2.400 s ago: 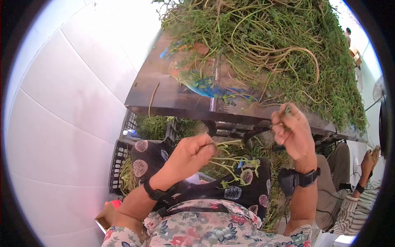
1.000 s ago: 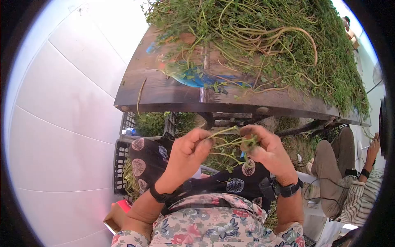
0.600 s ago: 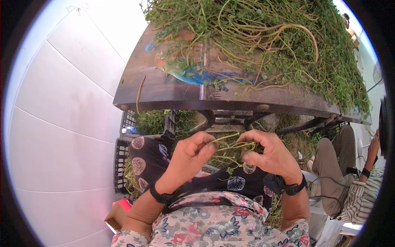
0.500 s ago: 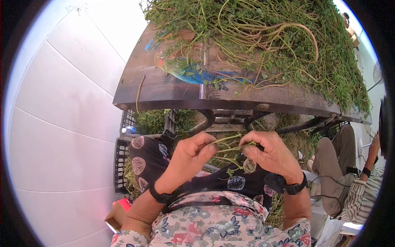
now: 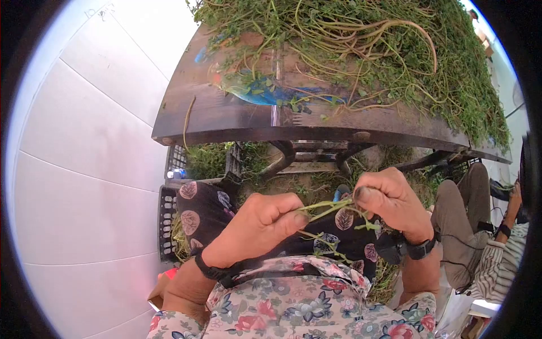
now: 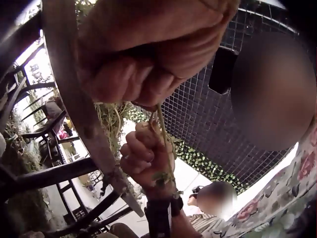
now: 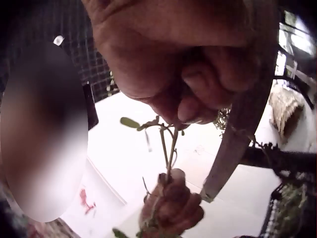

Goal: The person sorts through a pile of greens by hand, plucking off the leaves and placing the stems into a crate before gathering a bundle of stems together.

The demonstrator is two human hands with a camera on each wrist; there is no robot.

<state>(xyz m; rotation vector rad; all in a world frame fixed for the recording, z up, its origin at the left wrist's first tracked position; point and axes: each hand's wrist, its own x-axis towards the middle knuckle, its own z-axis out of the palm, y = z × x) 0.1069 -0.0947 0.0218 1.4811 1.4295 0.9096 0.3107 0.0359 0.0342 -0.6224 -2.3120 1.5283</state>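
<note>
In the head view the left hand (image 5: 262,225) pinches several thin green stems (image 5: 323,210) between curled fingers and thumb. At their other end, to the right, the right hand (image 5: 393,203) pinches the stems, its fingers curled. Small leaves and side shoots (image 5: 333,247) hang below, over the dark trousers. The left wrist view shows a stem (image 6: 162,124) running from the near left hand (image 6: 148,54) toward the right hand (image 6: 148,158). From the right wrist, stems (image 7: 172,148) with a leaf (image 7: 130,122) stretch between the right hand (image 7: 183,64) and the left hand (image 7: 173,203).
A wooden table (image 5: 226,121) ahead bears a large heap of green stems (image 5: 451,79) and a blue-marked patch (image 5: 257,95). Black crates (image 5: 167,226) with greens stand at the left. Another person's legs (image 5: 460,226) and striped sleeve (image 5: 499,265) are at the right.
The right hand has moved from the left hand's side outward to the right and slightly up, its fingers closing on the stem ends. The left hand has shifted slightly right and down.
</note>
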